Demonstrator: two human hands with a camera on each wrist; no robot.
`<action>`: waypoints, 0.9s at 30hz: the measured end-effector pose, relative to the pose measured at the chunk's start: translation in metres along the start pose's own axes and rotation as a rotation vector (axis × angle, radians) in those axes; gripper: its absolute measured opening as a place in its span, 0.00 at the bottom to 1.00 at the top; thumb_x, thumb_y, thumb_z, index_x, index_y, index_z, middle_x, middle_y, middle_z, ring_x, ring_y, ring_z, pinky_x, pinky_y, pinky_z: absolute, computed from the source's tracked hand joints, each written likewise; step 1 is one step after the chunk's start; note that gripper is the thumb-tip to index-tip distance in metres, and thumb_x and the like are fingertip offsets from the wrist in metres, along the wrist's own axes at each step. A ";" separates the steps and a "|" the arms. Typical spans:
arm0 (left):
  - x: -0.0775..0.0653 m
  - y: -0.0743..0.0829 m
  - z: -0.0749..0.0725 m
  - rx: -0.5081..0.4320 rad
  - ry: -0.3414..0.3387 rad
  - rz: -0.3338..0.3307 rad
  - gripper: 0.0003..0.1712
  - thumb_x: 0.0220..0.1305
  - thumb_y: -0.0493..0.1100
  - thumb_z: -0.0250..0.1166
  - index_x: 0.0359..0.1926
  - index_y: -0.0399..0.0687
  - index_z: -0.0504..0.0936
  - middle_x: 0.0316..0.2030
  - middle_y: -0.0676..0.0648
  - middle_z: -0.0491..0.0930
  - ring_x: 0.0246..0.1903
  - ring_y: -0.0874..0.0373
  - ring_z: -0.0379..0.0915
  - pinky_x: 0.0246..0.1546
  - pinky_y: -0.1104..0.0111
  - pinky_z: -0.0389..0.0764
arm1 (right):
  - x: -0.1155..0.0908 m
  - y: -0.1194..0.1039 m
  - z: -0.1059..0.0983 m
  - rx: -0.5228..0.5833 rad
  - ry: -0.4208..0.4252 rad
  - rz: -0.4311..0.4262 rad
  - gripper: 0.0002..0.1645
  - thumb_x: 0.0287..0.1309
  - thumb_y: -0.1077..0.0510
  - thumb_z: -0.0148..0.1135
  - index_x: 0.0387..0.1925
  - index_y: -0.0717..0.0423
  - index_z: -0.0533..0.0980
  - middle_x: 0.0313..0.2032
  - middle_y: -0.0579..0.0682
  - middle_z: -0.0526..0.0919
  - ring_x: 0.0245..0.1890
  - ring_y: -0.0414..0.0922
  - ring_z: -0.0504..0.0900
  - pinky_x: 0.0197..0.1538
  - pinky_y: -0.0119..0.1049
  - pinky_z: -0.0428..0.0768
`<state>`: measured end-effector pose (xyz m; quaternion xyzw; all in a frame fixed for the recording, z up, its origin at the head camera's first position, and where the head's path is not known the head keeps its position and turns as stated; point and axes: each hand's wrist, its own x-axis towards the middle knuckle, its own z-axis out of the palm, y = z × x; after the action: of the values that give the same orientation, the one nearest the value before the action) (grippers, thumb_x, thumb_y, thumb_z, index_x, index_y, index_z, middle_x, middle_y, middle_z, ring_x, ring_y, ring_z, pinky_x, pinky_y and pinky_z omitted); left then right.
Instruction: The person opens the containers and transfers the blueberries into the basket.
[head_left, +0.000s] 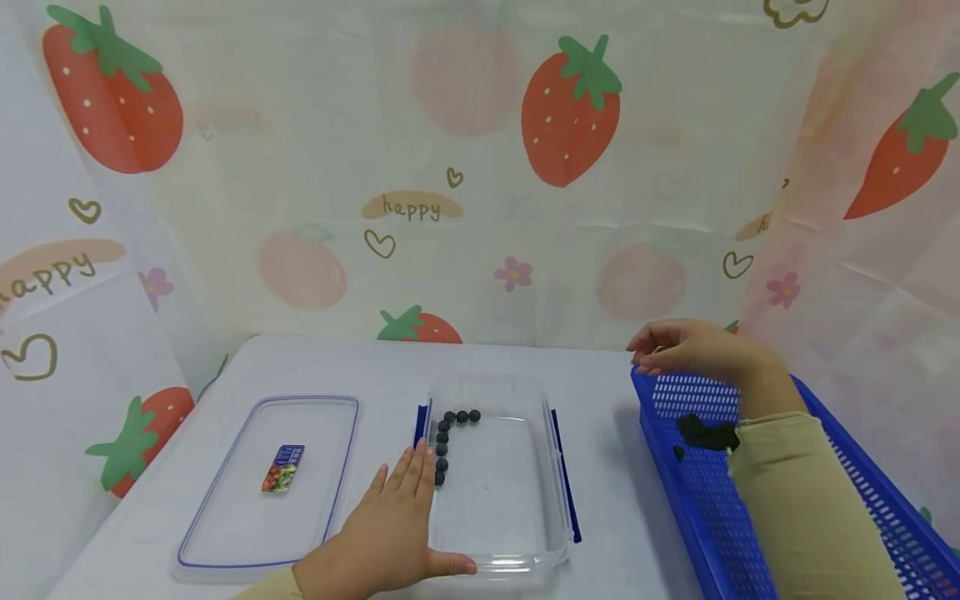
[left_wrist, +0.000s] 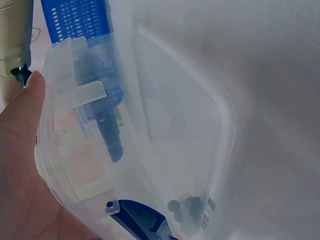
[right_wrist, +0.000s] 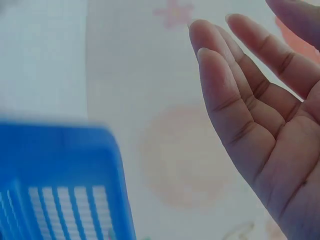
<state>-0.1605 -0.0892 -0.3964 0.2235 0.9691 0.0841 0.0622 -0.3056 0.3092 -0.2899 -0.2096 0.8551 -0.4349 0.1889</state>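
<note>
A clear plastic container (head_left: 491, 500) with blue side clips stands in the middle of the table. Several small black balls (head_left: 442, 449) lie inside it, in a bent row along its left wall and far-left corner. My left hand (head_left: 390, 512) rests against the container's near-left side, fingers straight and thumb at the near rim. My right hand (head_left: 686, 348) is raised over the far end of a blue basket (head_left: 667, 492). Its fingers are loosely bent, and the right wrist view shows the palm and fingers (right_wrist: 225, 85) holding nothing.
Left of the container lies a clear lid (head_left: 225, 533) with a blue rim and a colourful label (head_left: 283, 469). One small black ball (head_left: 678, 452) is in the basket, beside a black piece (head_left: 705, 433) at my right cuff. A strawberry-printed curtain (head_left: 480, 275) hangs behind the table.
</note>
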 end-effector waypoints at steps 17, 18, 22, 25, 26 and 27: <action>0.000 0.000 0.000 0.005 -0.005 -0.005 0.74 0.35 0.86 0.45 0.69 0.33 0.47 0.69 0.36 0.42 0.68 0.41 0.37 0.61 0.42 0.49 | 0.080 -0.038 0.071 0.081 -0.127 -0.092 0.17 0.57 0.62 0.59 0.48 0.63 0.72 0.43 0.65 0.75 0.42 0.51 0.79 0.48 0.41 0.77; 0.000 0.000 0.000 0.005 -0.005 -0.008 0.74 0.35 0.86 0.45 0.69 0.33 0.47 0.69 0.36 0.42 0.68 0.41 0.37 0.61 0.42 0.49 | 0.084 -0.039 0.076 0.086 -0.133 -0.095 0.16 0.57 0.62 0.59 0.48 0.63 0.72 0.43 0.66 0.75 0.42 0.51 0.79 0.48 0.42 0.77; 0.000 0.001 -0.001 0.008 -0.010 -0.022 0.74 0.34 0.86 0.46 0.69 0.33 0.47 0.69 0.36 0.42 0.68 0.42 0.38 0.61 0.42 0.48 | 0.101 -0.044 0.098 0.108 -0.150 -0.090 0.15 0.57 0.62 0.60 0.47 0.61 0.73 0.42 0.64 0.76 0.41 0.51 0.80 0.50 0.46 0.75; 0.001 0.002 -0.001 0.010 -0.012 -0.027 0.74 0.33 0.87 0.46 0.69 0.33 0.48 0.69 0.36 0.42 0.68 0.42 0.38 0.61 0.43 0.49 | 0.111 -0.049 0.115 0.121 -0.159 -0.089 0.14 0.57 0.64 0.59 0.46 0.62 0.74 0.40 0.63 0.77 0.41 0.52 0.80 0.49 0.46 0.76; 0.001 0.002 -0.001 0.010 -0.010 -0.027 0.75 0.33 0.87 0.46 0.69 0.33 0.48 0.69 0.36 0.42 0.68 0.42 0.38 0.61 0.43 0.49 | 0.115 -0.051 0.121 0.122 -0.161 -0.087 0.14 0.57 0.65 0.58 0.46 0.62 0.74 0.40 0.62 0.77 0.40 0.52 0.80 0.48 0.45 0.77; 0.001 0.002 -0.001 0.009 -0.009 -0.026 0.75 0.33 0.87 0.45 0.68 0.33 0.48 0.69 0.36 0.42 0.68 0.42 0.38 0.61 0.43 0.49 | 0.118 -0.052 0.127 0.122 -0.164 -0.085 0.13 0.57 0.65 0.58 0.45 0.62 0.74 0.40 0.63 0.77 0.40 0.53 0.80 0.47 0.44 0.77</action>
<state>-0.1609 -0.0875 -0.3952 0.2114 0.9720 0.0781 0.0668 -0.3301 0.1355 -0.3335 -0.2690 0.7990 -0.4751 0.2520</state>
